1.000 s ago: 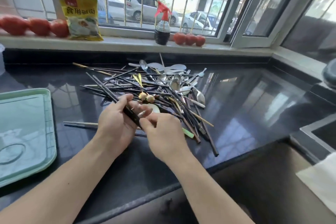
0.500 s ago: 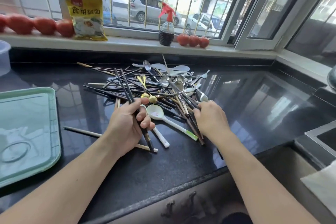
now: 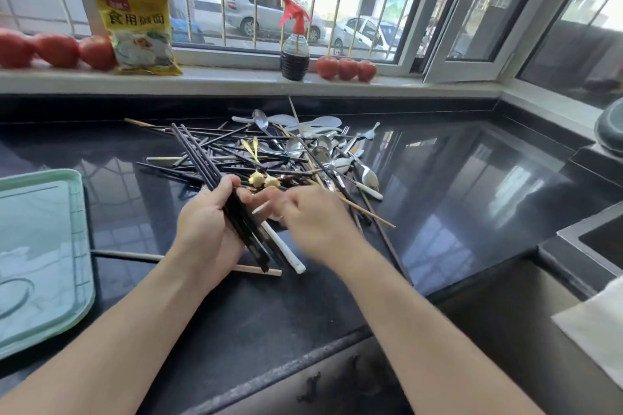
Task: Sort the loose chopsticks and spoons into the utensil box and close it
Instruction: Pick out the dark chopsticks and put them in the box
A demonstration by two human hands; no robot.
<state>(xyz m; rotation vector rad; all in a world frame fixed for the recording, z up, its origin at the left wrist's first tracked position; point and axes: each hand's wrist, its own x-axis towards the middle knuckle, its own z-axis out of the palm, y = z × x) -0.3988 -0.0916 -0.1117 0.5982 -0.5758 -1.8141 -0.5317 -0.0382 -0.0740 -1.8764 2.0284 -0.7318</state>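
Observation:
A tangled pile of utensils (image 3: 286,155) lies on the black counter: several dark chopsticks, some wooden ones, metal spoons (image 3: 369,178) and white plastic spoons (image 3: 317,123). My left hand (image 3: 207,229) grips a bundle of black chopsticks (image 3: 215,185) that slants up to the left. My right hand (image 3: 313,222) is blurred, just right of the left hand, fingers curled near a thin light stick; what it holds is unclear. A white-handled spoon (image 3: 286,253) lies under the hands. No utensil box is in view.
A pale green tray (image 3: 43,256) sits at the left counter edge. Tomatoes (image 3: 57,49), a yellow packet (image 3: 138,30) and a dark sauce bottle (image 3: 295,54) stand on the windowsill. A sink (image 3: 600,242) is at the right.
My right hand came back from the pile's right side to beside the left hand. The left hand's chopstick bundle has tilted further to the upper left.

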